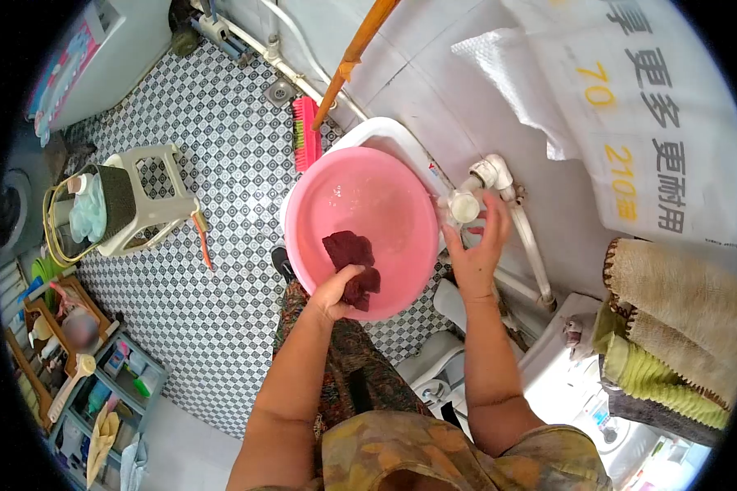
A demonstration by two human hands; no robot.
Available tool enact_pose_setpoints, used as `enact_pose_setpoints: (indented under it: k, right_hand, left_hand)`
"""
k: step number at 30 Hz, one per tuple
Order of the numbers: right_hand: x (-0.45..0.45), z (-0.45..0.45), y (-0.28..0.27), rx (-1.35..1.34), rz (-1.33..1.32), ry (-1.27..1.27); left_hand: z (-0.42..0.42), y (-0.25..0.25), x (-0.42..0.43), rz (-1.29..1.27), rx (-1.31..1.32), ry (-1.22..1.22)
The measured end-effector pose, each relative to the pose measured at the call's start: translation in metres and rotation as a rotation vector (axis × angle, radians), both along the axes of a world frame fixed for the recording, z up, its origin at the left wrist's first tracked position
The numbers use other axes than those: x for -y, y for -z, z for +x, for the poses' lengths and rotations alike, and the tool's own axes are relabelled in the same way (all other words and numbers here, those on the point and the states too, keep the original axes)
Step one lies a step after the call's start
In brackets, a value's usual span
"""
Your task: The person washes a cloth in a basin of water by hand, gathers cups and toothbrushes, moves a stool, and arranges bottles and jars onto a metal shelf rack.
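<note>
Maroon cloth held at the near edge of the pink basin.
The left hand [338, 295] grips the maroon cloth [348, 249] inside the near rim of the pink basin [313, 200], which rests on a white washbasin [386, 128]. The right hand [477, 250], thumb and fingers apart, is positioned beside the basin's right edge at a white pipe fitting [464, 208]; contact cannot be determined. A pink brush [306, 137] lies near the basin's far-left edge.

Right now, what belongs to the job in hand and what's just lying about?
Likely in the job:
dark red cloth, in left hand
pink basin
round white piece, possibly, beside right hand

Apparently just about:
stool
pink brush
towels
</note>
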State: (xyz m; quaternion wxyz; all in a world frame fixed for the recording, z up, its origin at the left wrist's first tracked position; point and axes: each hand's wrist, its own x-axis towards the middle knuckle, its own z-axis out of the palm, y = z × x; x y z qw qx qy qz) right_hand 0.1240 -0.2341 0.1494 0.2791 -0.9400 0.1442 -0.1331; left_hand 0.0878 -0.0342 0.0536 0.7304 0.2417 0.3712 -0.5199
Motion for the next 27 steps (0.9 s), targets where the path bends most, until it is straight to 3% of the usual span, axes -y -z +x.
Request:
enact_pose_setpoints:
  k: [1,3,5,7,10,11,12,14,18,20,27]
  right_hand:
    - [0.000,-0.010,0.008,0.016,0.139,0.131]
    - [0.025,-0.055,0.076,-0.164,0.334,0.379]
    - [0.030,-0.096,0.119,-0.482,0.126,0.279]
    - [0.023,-0.108,0.131,-0.801,0.452,0.397]
    - [0.008,-0.117,0.142,-0.710,0.505,0.620]
    - [0.006,-0.117,0.139,-0.727,0.755,0.859]
    - [0.008,-0.126,0.146,-0.726,0.762,0.866]
    - [0.016,-0.139,0.166,-0.683,1.307,0.920]
    - [0.010,-0.140,0.168,-0.794,1.367,0.911]
    - [0.012,-0.144,0.158,-0.699,1.587,0.822]
    - [0.026,-0.134,0.113,-0.749,1.716,0.880]
  left_hand:
    - [0.000,-0.002,0.001,0.029,-0.011,-0.030]
    - [-0.002,0.001,0.001,0.060,-0.020,-0.058]
    - [-0.008,0.013,0.001,0.061,-0.026,-0.108]
    - [-0.007,0.011,0.002,0.085,-0.010,-0.072]
    - [-0.004,0.002,0.002,0.110,-0.010,-0.024]
    - [-0.004,0.000,0.003,0.106,-0.022,-0.014]
    - [-0.005,0.000,0.005,0.109,-0.022,-0.005]
    - [-0.002,-0.001,0.005,0.098,0.030,-0.038]
    - [0.010,-0.021,0.005,0.058,0.038,0.012]
    - [0.021,-0.040,0.008,0.056,0.085,-0.042]
    - [0.059,-0.096,0.023,-0.090,0.169,-0.190]
